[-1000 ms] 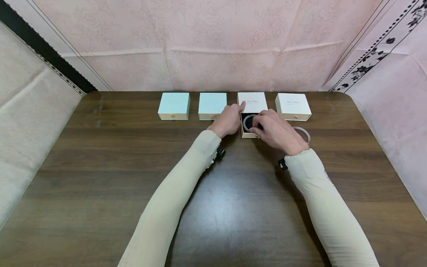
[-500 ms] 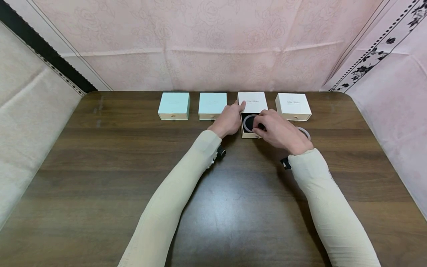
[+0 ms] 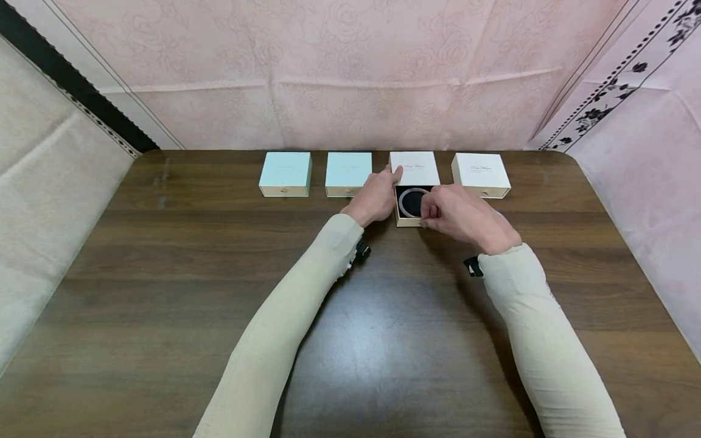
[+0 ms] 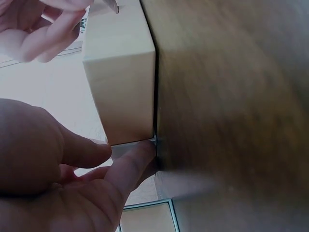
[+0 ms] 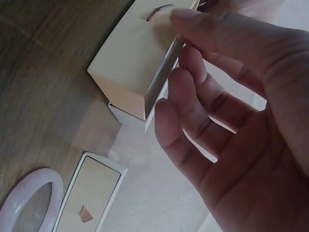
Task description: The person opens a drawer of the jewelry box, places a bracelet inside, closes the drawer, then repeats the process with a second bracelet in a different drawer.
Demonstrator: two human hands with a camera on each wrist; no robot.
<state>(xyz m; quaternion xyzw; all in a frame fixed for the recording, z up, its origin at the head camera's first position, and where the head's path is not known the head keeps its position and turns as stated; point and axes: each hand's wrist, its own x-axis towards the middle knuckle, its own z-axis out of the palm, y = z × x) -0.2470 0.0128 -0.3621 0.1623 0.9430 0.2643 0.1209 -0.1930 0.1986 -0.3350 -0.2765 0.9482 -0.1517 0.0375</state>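
A white drawer box (image 3: 420, 170) stands third in the row, its cream drawer (image 3: 408, 222) pulled out toward me. Inside the drawer a pale bangle (image 3: 402, 205) lies around a black round cushion (image 3: 412, 202). My left hand (image 3: 375, 196) grips the left side of the box's sleeve, with a digit reaching onto its top. My right hand (image 3: 464, 214) is at the drawer's front right corner, fingers loosely curled, thumb right at the front panel's edge near the pull tab (image 5: 160, 9). A second pale bangle (image 5: 54, 188) rests on the table, largely hidden by the right hand in the head view.
Two mint drawer boxes, one at far left (image 3: 286, 171) and one beside my left hand (image 3: 348, 170), stand closed. Another closed white box (image 3: 482, 173) is at the right. All line the back edge of the brown wooden table (image 3: 219, 267), before a pink patterned cloth (image 3: 350, 79).
My right hand has drawn back slightly to the right, off the bangle and cushion, so more of both shows. The farther bangle has become covered by that hand. My left hand stays put.
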